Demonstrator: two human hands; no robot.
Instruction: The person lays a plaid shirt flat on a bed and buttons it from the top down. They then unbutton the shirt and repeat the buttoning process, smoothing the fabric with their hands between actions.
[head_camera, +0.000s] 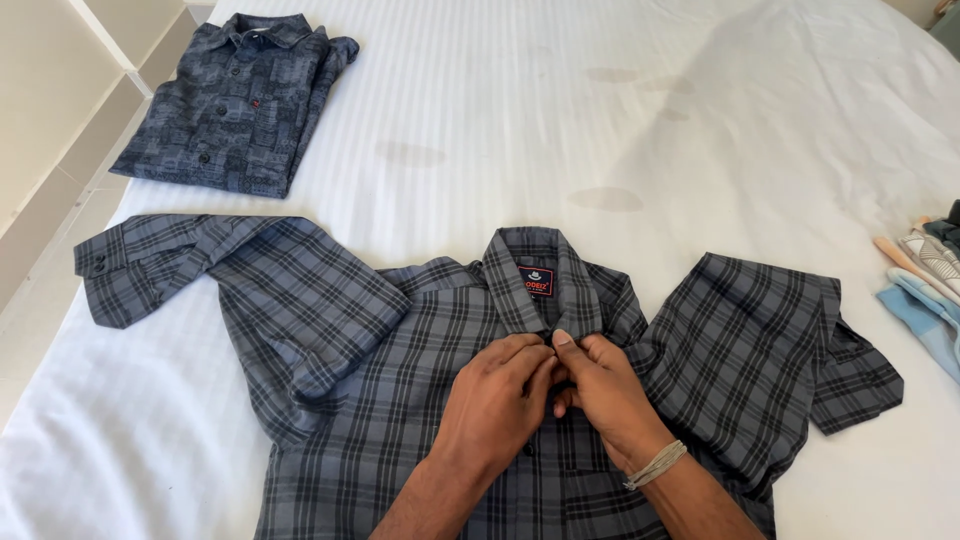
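A grey and black plaid shirt lies face up on a white bed sheet, sleeves spread to both sides, collar pointing away from me. My left hand and my right hand meet at the front placket just below the collar. Both pinch the fabric around the top button, fingers closed on the shirt. A pale string bracelet circles my right wrist.
A folded dark blue patterned shirt rests at the bed's far left corner. A pile of light blue and striped clothes lies at the right edge. The bed's left edge drops to a tiled floor.
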